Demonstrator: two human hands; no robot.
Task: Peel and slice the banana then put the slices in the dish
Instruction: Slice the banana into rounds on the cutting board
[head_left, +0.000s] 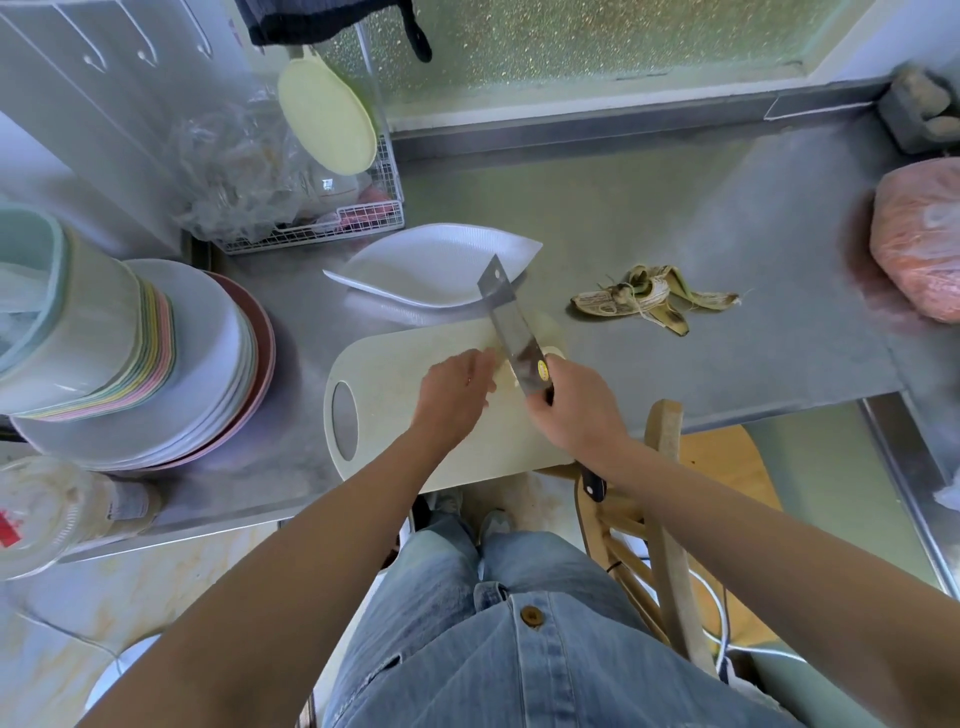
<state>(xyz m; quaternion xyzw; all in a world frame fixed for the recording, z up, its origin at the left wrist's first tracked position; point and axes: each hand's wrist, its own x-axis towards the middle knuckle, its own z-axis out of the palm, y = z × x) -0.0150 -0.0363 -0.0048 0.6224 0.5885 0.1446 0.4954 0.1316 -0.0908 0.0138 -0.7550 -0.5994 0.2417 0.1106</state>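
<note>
A pale cutting board (389, 410) lies at the counter's front edge. The peeled banana (551, 332) lies on it, mostly hidden under a cleaver (506, 322). My right hand (571, 410) grips the cleaver's handle, blade pointing away towards the dish. My left hand (457, 397) rests on the board just left of the blade, fingers curled on the banana's near part (505, 375). The white leaf-shaped dish (415, 270) sits just beyond the board with nothing in it. The empty banana peel (654, 301) lies on the counter to the right.
Stacked plates (208, 374) and bowls (67, 332) stand at the left. A wire rack (332, 223) with plastic bags is behind them. A pink bag (919, 244) sits at the right edge. A wooden chair (670, 478) stands below the counter front.
</note>
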